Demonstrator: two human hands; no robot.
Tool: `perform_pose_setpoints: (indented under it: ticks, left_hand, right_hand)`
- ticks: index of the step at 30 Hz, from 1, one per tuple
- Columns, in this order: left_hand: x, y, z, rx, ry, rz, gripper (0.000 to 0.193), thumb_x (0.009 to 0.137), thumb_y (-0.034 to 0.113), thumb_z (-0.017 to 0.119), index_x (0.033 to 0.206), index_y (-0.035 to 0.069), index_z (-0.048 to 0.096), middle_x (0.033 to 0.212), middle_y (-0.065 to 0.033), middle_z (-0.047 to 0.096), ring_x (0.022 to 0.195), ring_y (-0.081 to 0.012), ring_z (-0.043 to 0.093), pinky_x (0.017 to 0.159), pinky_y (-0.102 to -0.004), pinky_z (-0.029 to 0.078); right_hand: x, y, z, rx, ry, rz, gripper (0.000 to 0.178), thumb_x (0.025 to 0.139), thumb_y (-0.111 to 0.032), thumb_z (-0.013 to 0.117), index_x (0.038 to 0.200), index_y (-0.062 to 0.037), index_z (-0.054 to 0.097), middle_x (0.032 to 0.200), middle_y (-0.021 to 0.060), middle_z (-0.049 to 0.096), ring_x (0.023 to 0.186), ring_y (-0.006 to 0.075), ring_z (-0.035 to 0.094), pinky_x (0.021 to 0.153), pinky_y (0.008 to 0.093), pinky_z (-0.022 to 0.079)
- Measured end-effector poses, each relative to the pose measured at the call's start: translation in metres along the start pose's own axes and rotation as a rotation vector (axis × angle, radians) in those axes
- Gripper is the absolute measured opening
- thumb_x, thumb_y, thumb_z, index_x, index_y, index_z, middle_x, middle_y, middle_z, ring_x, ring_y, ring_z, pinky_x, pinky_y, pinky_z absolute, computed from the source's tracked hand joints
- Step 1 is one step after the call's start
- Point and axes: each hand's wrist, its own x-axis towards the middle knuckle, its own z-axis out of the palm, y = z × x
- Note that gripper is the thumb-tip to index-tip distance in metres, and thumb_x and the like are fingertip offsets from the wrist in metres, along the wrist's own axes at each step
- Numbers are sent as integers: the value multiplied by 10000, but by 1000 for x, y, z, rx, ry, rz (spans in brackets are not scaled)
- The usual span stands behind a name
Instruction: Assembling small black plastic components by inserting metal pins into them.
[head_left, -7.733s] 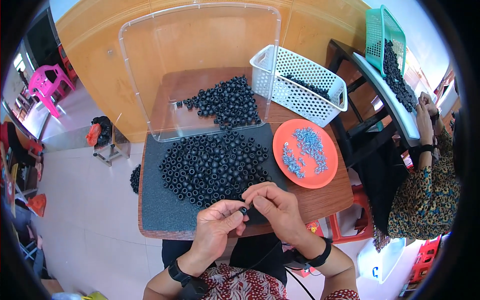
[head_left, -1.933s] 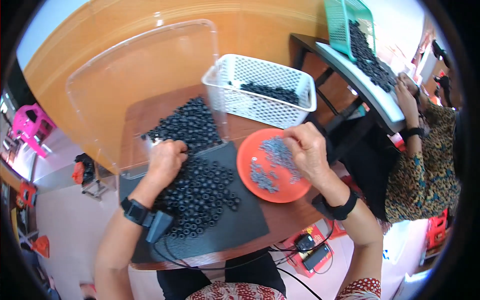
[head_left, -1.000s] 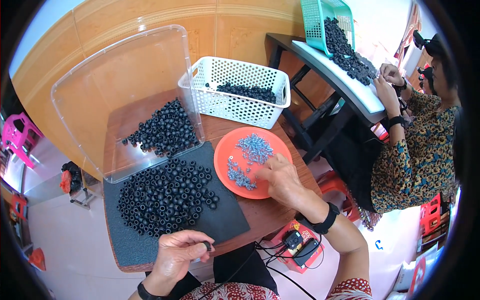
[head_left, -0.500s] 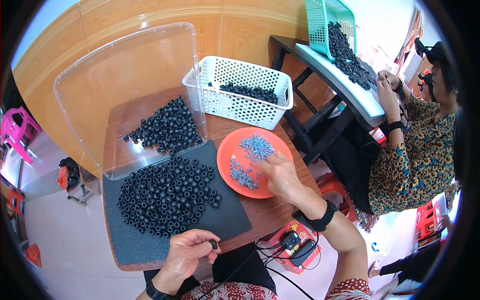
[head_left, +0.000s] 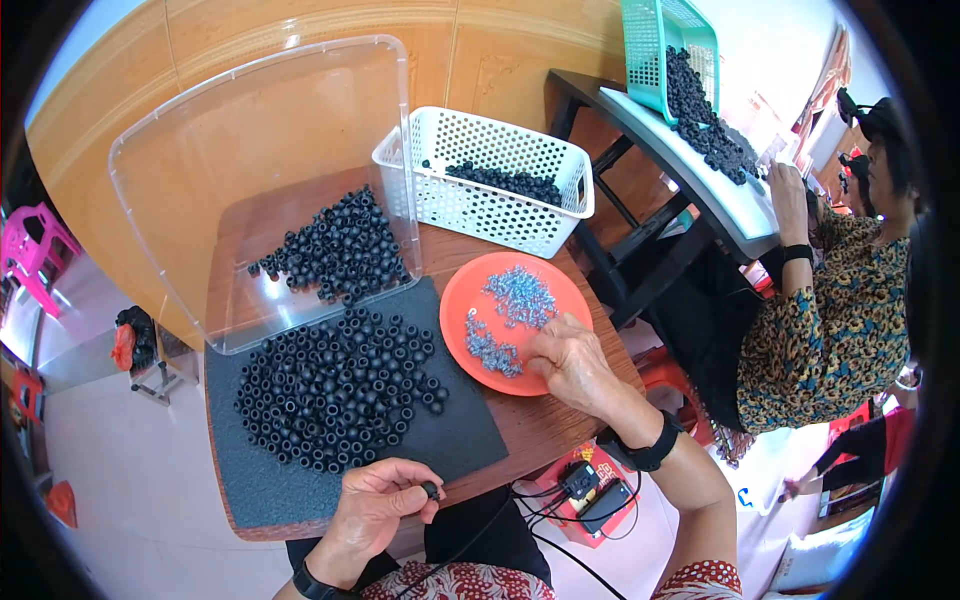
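My left hand (head_left: 380,507) is closed at the table's near edge, thumb and forefinger pinching one small round black part (head_left: 430,490). Over the right side of an orange plate (head_left: 462,345), my right hand (head_left: 575,365) is bent down with its fingers drawn together; whatever they hold is hidden. Small silvery-blue metal pieces (head_left: 520,296) lie in loose heaps on the plate, left of those fingers. A wide pile of hollow black parts (head_left: 340,390), like thick rings, spreads over a dark mat (head_left: 460,440) beyond my left hand.
A clear plastic bin (head_left: 207,335) lies tipped toward the mat, with more black parts (head_left: 350,245) inside. Behind the plate stands a white perforated basket (head_left: 480,220). At right, a co-worker (head_left: 820,330) sits by another table with a green basket (head_left: 640,60). Cables run beside a red box (head_left: 600,500).
My right hand has drawn back slightly toward the plate's right edge, fingers more curled. My left hand keeps its hold on the black part. The co-worker's hands have shifted.
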Motion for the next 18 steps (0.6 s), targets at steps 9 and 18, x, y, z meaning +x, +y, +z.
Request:
perform_pose_setpoints:
  ticks: [9,18]
  left_hand:
    - [0,0,0,5,-5,-1,164,813,1,636,962,-67,625,856,-144,644,678,-178,606,648,-284,510]
    - [0,2,2,11,-6,1,162,813,6,638,956,-68,628,849,-139,644,675,-184,602,645,-293,505]
  right_hand:
    - [1,-4,-3,-159,-20,-69,173,632,20,651,786,-57,676,712,84,529,754,273,503,659,373,424]
    - [0,1,4,-30,-65,-56,163,636,29,634,778,-49,655,733,110,544,771,298,503,679,390,421]
